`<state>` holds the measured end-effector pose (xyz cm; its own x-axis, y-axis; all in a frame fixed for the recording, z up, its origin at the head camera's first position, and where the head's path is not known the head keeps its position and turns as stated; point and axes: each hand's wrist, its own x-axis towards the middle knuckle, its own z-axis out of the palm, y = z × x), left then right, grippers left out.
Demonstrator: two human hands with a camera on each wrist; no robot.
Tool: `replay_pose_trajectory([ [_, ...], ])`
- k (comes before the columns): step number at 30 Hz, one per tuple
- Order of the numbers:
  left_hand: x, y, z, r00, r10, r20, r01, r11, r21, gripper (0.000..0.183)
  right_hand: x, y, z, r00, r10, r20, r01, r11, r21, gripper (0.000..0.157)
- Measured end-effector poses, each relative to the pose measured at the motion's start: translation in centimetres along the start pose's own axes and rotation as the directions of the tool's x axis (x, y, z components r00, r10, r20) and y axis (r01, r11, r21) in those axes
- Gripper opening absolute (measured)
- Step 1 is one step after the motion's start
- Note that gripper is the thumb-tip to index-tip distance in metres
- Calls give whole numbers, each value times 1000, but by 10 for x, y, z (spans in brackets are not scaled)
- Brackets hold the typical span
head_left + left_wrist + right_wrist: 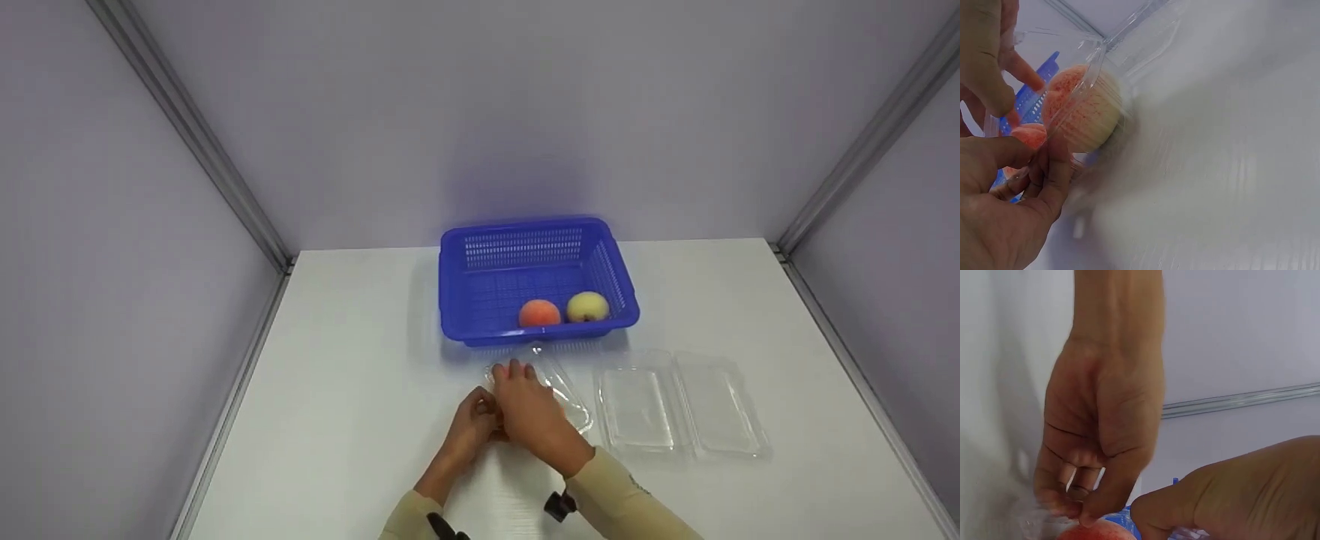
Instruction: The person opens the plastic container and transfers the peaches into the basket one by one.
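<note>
A clear plastic clamshell box (571, 397) lies in front of the basket, partly hidden under both hands. Pink-and-cream peaches (1085, 109) show through its plastic in the left wrist view. My left hand (469, 426) pinches the box's near left edge between thumb and fingers. Over the top of the box lies my right hand (531, 411), its fingers stretched forward across the plastic. In the right wrist view, the left hand's (1098, 422) fingertips are right above a red peach (1098, 532).
Behind the box stands a blue plastic basket (480, 296) holding a pink peach (538, 313) and a pale yellow peach (587, 307). A second clear clamshell box (637, 405) lies opened flat to the right. Walls enclose the white table (337, 375) at the back and sides.
</note>
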<state>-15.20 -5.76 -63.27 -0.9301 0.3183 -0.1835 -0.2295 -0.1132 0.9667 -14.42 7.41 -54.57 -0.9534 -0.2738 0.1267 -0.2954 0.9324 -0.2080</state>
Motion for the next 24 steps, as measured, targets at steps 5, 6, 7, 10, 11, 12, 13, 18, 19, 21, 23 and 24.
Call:
replay_pose_trajectory([
  [5, 1, 2, -1, 1000, 3, -11, -3, 999, 37, 20, -2, -2, -3, 1000, -9, 9, 9, 999, -43, 48],
  [6, 1, 2, 0, 1000, 4, -10, -3, 999, 40, 20, -2, -3, -1, 1000, -10, -9, 10, 997, -72, 45],
  [7, 1, 3, 0, 1000, 1, -13, 0, 999, 46, 20, -3, -4, 1, 1000, -10, -29, 8, 996, -94, 43],
  [10, 1, 4, 0, 1000, -14, -27, 16, 997, 75, 21, -2, -5, 8, 995, -19, -102, 2, 986, -164, 37],
  [11, 1, 4, 0, 999, -20, -31, 23, 996, 89, 21, -2, -5, 11, 992, -23, -126, -1, 982, -188, 36],
  [12, 2, 4, 0, 999, -28, -38, 31, 995, 92, 22, -2, -5, 14, 988, -29, -150, -3, 978, -207, 35],
  [13, 2, 4, 0, 998, -37, -45, 41, 995, 93, 22, -1, -5, 16, 985, -33, -168, -6, 974, -225, 36],
  [18, 3, 5, 0, 995, -64, -72, 68, 996, 63, 18, 2, -5, 24, 974, -52, -219, -12, 960, -281, 41],
  [19, 3, 5, 0, 995, -69, -76, 74, 995, 64, 18, 2, -5, 24, 975, -53, -218, -11, 959, -282, 41],
  [21, 3, 7, -1, 994, -78, -77, 83, 994, 66, 16, 3, -4, 24, 975, -53, -216, -8, 962, -273, 39],
  [23, 3, 8, -1, 993, -90, -74, 95, 993, 69, 15, 5, -3, 23, 979, -49, -195, -3, 965, -261, 39],
  [24, 3, 8, -2, 993, -93, -72, 98, 993, 66, 14, 6, -2, 23, 982, -47, -182, -1, 967, -255, 40],
])
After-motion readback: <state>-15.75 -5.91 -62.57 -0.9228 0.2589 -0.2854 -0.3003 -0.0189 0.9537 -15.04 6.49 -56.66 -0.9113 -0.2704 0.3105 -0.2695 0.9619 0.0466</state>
